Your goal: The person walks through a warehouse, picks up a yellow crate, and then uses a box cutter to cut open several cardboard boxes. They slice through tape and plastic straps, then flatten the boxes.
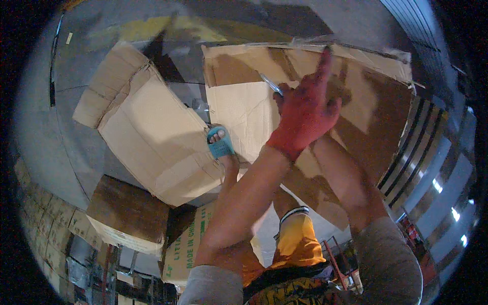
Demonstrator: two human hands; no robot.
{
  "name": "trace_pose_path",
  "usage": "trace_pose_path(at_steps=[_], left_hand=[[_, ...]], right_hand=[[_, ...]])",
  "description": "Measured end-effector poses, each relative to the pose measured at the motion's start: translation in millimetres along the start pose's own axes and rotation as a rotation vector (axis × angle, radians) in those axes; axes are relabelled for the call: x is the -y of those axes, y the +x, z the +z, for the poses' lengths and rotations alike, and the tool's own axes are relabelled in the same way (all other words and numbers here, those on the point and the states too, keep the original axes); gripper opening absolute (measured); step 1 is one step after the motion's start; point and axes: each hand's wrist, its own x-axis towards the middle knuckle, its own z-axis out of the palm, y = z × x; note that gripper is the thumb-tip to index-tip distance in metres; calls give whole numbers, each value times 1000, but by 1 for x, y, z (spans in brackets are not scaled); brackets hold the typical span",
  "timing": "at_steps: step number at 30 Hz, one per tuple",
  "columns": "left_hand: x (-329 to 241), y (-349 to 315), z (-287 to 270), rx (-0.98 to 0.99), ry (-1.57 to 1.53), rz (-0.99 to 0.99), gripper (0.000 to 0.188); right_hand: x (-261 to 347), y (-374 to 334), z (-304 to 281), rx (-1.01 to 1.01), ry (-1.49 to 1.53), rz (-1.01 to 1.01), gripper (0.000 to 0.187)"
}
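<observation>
A large flattened cardboard sheet (239, 109) lies on the floor in front of me, under both hands. My left hand (307, 109), in a red glove, reaches over it with the index finger stretched toward the far fold and the thumb apart. My forearms cross near the wrists, the right one passing beneath. Mostly hidden behind the left, my right hand (281, 99) seems to grip a slim silver blade-like tool (270, 83), which points to the far left. Its exact kind is unclear.
Another opened cardboard piece (152, 127) lies at left. My foot in a teal sandal (220, 143) rests between the two pieces. Closed cartons (127, 213) stand at the lower left. Dark-striped slats (414, 147) run along the right, with a corrugated wall (414, 25) beyond.
</observation>
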Motion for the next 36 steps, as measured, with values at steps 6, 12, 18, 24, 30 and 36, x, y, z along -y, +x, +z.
trace_pose_path(at_steps=[6,12,18,24,30,36], left_hand=[[32,83,39,-172,150,159,91],[69,125,80,-203,95,241,84],[95,121,92,-207,151,342,83],[87,112,87,-179,59,326,82],[79,116,67,-57,8,276,80],[96,128,61,-143,24,284,79]], right_hand=[[1,48,83,361,140,192,35],[-6,85,110,339,-116,177,36],[-23,92,130,317,-126,83,39],[-8,105,124,385,-116,85,36],[-14,114,138,360,-142,90,34],[-54,135,150,546,-423,-170,39]])
